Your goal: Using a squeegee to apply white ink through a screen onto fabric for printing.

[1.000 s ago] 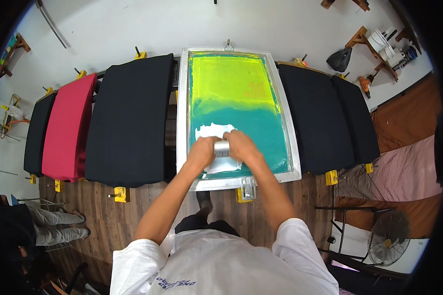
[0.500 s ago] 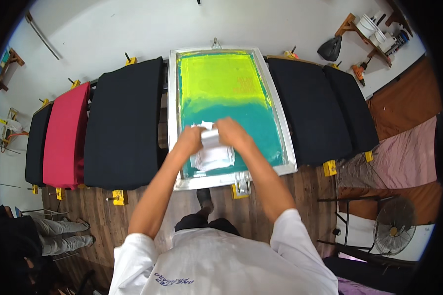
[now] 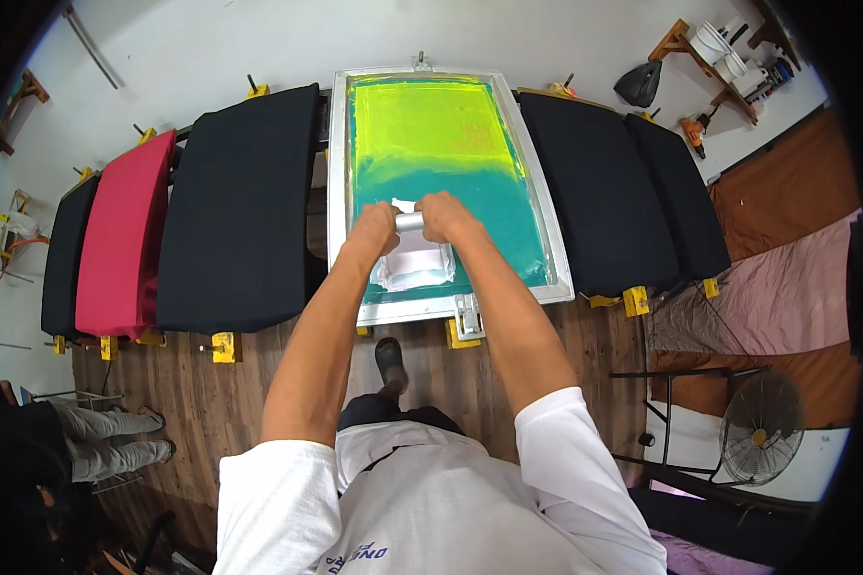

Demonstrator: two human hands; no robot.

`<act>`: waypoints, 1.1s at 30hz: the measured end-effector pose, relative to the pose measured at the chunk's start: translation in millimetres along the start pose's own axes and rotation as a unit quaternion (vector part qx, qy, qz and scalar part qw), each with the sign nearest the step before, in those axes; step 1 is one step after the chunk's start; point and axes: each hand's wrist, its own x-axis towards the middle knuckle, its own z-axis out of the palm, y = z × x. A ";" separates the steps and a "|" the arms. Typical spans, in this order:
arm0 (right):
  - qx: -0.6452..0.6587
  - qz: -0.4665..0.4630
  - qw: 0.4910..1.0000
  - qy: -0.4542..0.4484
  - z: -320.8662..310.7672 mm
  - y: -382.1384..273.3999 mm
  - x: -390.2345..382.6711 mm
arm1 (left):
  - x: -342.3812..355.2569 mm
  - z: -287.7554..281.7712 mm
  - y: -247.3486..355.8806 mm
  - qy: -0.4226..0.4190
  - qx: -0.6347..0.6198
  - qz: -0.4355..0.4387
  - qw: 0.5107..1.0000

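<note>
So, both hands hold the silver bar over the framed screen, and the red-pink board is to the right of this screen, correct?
Not quite: in the head view, the red-pink board is to the left of the framed screen. The left hand and right hand do hold the silver bar.

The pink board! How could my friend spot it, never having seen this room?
Start at the big silver-framed screen in the middle. Go left past the wide black board, and the pink board comes next, just before the last black board at the row's left end. It is the only pink board; both its neighbours are black.
</note>
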 end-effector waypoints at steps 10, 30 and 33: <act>0.013 -0.023 0.999 0.042 21.6 6.2 -21.0 | -20.4 17.2 4.1 0.013 -0.019 -0.007 1.000; 0.008 -0.005 0.999 0.045 39.7 -7.2 -93.3 | -80.8 50.4 11.2 0.058 -0.051 0.024 0.997; 0.005 -0.017 0.998 0.054 49.9 -2.5 -103.8 | -92.7 58.1 14.3 0.092 -0.051 0.049 0.993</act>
